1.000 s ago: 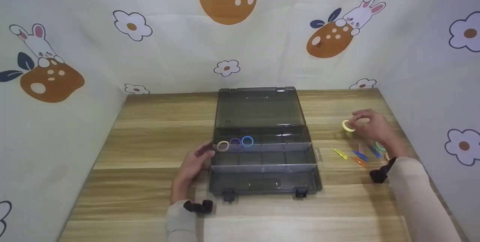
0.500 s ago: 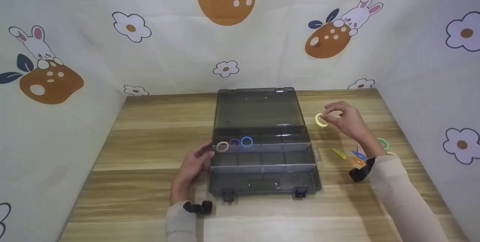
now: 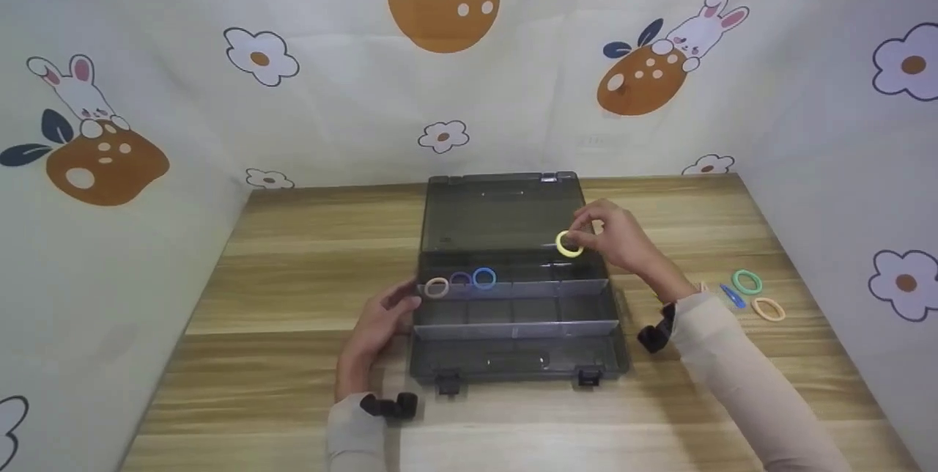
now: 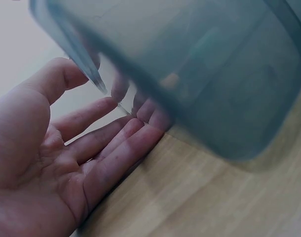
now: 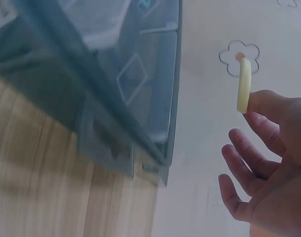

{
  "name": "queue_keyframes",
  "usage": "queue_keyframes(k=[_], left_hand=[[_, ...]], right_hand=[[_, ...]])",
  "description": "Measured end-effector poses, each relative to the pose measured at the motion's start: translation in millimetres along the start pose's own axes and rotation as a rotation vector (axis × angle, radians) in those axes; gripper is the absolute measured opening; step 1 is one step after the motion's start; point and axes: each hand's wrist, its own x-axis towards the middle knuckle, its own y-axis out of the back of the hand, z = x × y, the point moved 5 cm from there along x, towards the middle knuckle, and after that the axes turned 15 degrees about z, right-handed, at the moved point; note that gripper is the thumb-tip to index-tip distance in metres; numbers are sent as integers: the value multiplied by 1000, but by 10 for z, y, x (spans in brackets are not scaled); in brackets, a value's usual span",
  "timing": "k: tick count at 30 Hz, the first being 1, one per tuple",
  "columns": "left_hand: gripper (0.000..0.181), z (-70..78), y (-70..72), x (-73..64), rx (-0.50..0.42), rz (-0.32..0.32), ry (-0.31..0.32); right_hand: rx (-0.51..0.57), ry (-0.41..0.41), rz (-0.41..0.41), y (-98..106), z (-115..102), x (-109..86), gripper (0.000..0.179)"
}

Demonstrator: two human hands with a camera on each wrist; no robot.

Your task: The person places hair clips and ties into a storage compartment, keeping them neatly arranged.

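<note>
My right hand [image 3: 618,239] pinches a yellow hair tie [image 3: 563,245] between thumb and fingertips, over the box near the lid hinge. In the right wrist view the yellow hair tie [image 5: 244,86] shows edge-on, with the other fingers loosely spread. My left hand [image 3: 381,322] rests at the left side of a dark see-through compartment box [image 3: 513,373], whose lid stands open. In the left wrist view the left hand's fingers [image 4: 116,143] reach fairly straight to the box's outer wall. Inside the box's back row are a beige hair tie [image 3: 437,287], a purple hair tie [image 3: 460,279] and a blue hair tie [image 3: 484,278].
Right of the box lie a green hair tie [image 3: 747,282], a peach hair tie [image 3: 769,309] and a blue snap hair clip [image 3: 732,296]. Other clips are mostly hidden behind the right forearm. A patterned cloth [image 3: 352,113] hangs behind the wooden table [image 3: 293,384].
My right hand has carried the yellow hair tie left from the table's right side to over the box. The left hand has stayed at the box's left side.
</note>
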Motion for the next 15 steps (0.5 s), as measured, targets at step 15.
queue_keyframes(k=[15], left_hand=[[48, -15, -13, -4, -10, -6, -10]], right_hand=[[-8, 110, -42, -501, -377, -2, 12]])
